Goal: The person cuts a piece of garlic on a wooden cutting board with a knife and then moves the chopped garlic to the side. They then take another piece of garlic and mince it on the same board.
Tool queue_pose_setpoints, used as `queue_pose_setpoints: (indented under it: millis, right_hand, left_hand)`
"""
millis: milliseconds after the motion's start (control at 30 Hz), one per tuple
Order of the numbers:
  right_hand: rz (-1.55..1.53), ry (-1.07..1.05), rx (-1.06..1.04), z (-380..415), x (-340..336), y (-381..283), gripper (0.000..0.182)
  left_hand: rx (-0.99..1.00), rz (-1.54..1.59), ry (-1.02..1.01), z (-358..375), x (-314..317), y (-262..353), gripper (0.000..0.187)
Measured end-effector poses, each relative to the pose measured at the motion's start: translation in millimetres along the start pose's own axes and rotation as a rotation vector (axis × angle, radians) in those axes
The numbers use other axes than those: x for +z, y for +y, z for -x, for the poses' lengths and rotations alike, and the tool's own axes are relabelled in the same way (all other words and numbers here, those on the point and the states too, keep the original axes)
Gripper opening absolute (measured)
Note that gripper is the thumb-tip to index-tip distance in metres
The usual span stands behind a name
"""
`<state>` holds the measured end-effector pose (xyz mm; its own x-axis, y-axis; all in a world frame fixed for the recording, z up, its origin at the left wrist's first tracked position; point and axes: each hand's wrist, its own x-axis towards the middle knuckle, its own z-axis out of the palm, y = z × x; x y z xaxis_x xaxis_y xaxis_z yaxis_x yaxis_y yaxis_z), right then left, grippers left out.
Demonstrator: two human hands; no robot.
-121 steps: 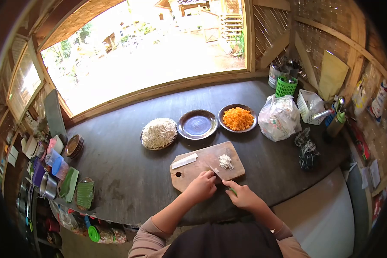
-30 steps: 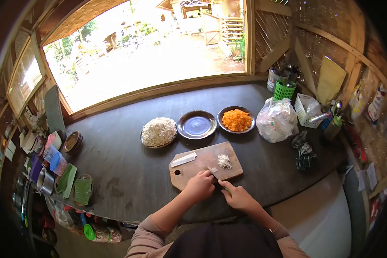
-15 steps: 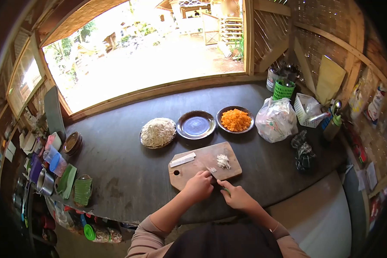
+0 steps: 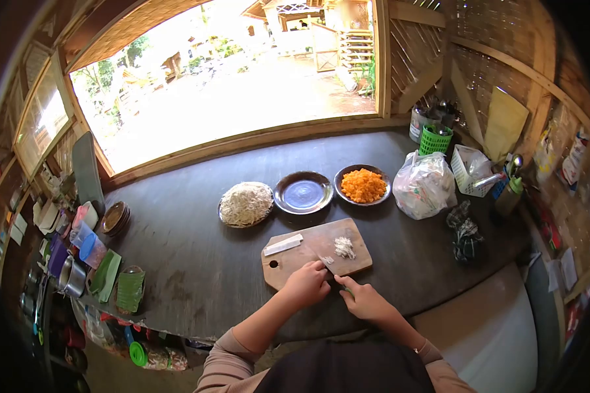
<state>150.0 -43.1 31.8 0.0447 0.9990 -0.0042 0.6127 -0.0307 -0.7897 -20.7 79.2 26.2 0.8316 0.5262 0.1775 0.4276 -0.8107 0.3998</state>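
Note:
On a wooden cutting board (image 4: 316,238), my left hand (image 4: 306,284) is closed, fingertips pressed down on a white food strip mostly hidden under them. Small white pieces (image 4: 327,260) show just beyond those fingertips. My right hand (image 4: 366,300) grips the green handle of a knife (image 4: 330,267), its blade beside the left fingers. A pile of chopped white bits (image 4: 344,247) lies at the board's right side. Uncut white strips (image 4: 284,243) rest near its upper left corner.
Behind the board stand a plate of pale shreds (image 4: 246,202), a dark plate (image 4: 303,193) and a plate of chopped orange food (image 4: 363,186). A plastic bag (image 4: 425,186) and a dark cloth (image 4: 464,232) lie to the right. Banana leaf pieces (image 4: 130,290) are at left.
The view has shifted slightly, so everything sits a little farther right. The knife blade shows more beside my left fingers. Both hands keep their grip at the board.

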Motion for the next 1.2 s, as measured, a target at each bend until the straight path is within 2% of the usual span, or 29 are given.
queue_pose_setpoints:
  millis: [100,167,300,400,500,700,767,1033,1200]
  right_hand:
    - [-0.064,-0.069,0.039,6.3,-17.9,-6.3,0.04]
    - [-0.051,-0.071,0.028,9.7,-19.5,-1.7,0.04]
    - [-0.072,-0.113,0.083,12.2,-26.9,-14.9,0.041]
    - [0.04,-0.037,0.017,5.7,-7.3,-2.9,0.041]
    - [-0.029,0.002,-0.018,1.5,-3.0,-0.8,0.041]
    - [-0.049,-0.065,0.027,14.0,-19.0,0.0,0.038]
    - [-0.067,-0.062,0.036,14.1,-20.2,-5.3,0.038]
    - [0.023,-0.017,0.027,5.3,-5.9,-6.3,0.04]
    - [-0.066,-0.07,0.03,15.6,-17.1,-3.1,0.041]
  left_hand:
    - [0.03,-0.019,0.024,-0.9,-2.7,-1.1,0.03]
    - [-0.037,-0.061,-0.06,-2.4,-2.9,-0.7,0.031]
    - [-0.031,-0.03,-0.037,-0.9,-0.7,-2.3,0.03]
    - [-0.03,-0.004,-0.013,-1.1,-2.1,-1.4,0.029]
    - [0.028,-0.022,0.025,-1.0,4.7,-5.8,0.029]
    - [0.008,0.008,-0.032,-1.0,2.8,-12.0,0.029]
    - [0.031,0.013,0.02,0.6,3.3,-10.5,0.028]
    - [0.039,0.013,-0.004,0.6,2.5,-10.3,0.03]
    - [-0.003,0.015,-0.049,0.1,-0.8,-8.5,0.029]
